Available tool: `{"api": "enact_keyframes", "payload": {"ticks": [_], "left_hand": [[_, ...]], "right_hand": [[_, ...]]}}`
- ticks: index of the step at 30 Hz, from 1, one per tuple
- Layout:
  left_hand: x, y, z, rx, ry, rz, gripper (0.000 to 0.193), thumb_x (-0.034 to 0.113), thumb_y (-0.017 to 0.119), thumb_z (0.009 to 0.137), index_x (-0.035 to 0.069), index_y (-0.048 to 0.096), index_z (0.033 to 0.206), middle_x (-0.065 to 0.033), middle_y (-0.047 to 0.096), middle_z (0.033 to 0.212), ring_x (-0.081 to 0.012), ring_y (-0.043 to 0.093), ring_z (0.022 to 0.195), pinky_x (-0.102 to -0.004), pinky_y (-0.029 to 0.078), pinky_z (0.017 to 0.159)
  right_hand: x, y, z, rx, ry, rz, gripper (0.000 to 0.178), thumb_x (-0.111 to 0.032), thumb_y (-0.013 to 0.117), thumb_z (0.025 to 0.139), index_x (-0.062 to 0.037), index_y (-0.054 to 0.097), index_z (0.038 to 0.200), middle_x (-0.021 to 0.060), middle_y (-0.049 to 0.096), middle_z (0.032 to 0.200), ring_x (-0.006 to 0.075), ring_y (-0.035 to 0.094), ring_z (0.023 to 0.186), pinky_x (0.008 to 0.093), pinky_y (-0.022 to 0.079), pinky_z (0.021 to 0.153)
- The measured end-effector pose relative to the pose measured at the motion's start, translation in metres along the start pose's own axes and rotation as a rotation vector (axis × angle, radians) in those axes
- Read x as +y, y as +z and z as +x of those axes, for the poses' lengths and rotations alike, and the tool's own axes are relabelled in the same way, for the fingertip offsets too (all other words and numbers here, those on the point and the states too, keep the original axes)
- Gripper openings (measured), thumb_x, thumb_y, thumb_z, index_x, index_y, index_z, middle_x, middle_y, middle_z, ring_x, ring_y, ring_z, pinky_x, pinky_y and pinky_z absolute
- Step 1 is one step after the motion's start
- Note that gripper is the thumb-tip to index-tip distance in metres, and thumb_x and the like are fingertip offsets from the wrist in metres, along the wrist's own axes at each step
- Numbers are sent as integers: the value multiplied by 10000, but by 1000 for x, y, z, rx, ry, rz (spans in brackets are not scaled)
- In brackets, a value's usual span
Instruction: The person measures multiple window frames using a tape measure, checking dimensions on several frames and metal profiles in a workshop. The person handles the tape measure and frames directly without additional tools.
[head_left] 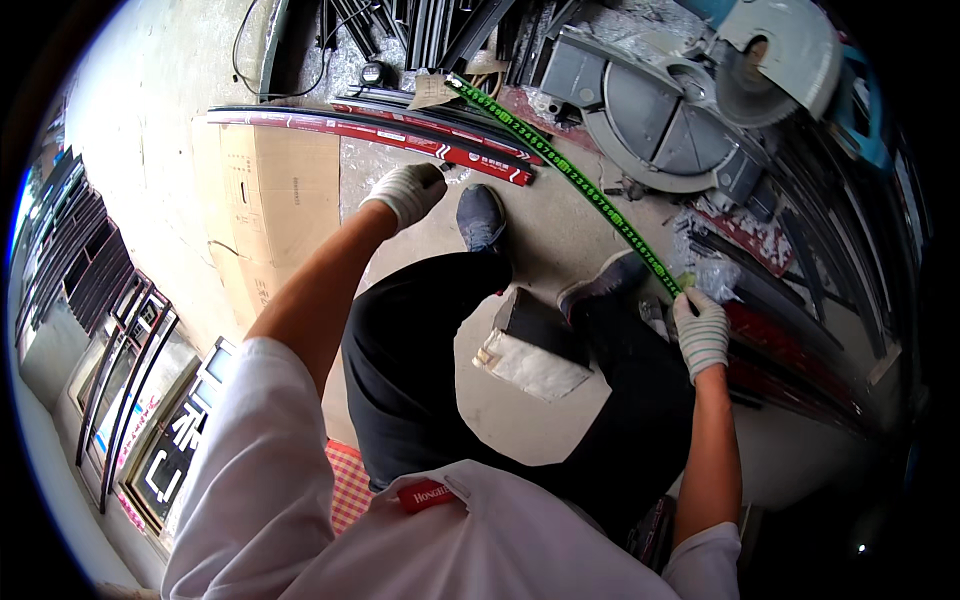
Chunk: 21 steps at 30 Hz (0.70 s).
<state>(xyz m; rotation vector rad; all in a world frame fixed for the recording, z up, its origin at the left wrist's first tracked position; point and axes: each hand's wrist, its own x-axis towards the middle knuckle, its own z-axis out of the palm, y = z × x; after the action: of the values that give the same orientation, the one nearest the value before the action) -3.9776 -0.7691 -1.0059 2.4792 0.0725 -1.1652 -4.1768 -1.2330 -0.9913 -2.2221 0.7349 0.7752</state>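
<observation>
My left hand [408,193], in a white knitted glove with dark fingertips, is closed just in front of dark profile strips with red printed film [400,144]. A small dark bit shows at its fingertips, too small to name. My right hand [703,332], gloved the same way, grips the near end of a bright green tape measure [590,190] beside my right knee. The tape's blade runs out diagonally to the far left, passing over the right ends of the red-filmed strips. Its far end lies near a torn piece of cardboard [432,92].
A grey miter saw [670,125] stands at the far right. Dark profiles [440,35] pile up at the back, more [790,350] at the right. Flattened cardboard [275,200] lies at left. A dark block with a whitish side [530,360] sits between my feet.
</observation>
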Motion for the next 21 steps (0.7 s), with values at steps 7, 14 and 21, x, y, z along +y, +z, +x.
{"api": "enact_keyframes", "payload": {"ticks": [7,14,21], "left_hand": [[-64,-4,114,161,183,629,367,238,603,902,86,619,1236,-192,578,1294,-379,539,1220,-446,453,1026],[-98,-18,145,341,236,828,417,213,653,873,57,567,1251,-153,520,1355,-332,497,1267,-463,436,1028],[-100,-23,157,306,269,892,441,215,680,865,75,580,1271,-147,548,1290,-332,551,1178,-424,468,1000]], "right_hand": [[4,18,60,130,-77,31,252,-175,645,924,36,706,1047,169,726,967,232,673,894,356,507,876],[-21,12,101,189,-267,-30,183,-90,642,903,45,699,1013,141,693,967,219,652,878,328,502,855],[-52,-1,86,241,-341,24,187,-84,645,916,58,703,1022,117,680,944,165,623,876,303,490,851]]}}
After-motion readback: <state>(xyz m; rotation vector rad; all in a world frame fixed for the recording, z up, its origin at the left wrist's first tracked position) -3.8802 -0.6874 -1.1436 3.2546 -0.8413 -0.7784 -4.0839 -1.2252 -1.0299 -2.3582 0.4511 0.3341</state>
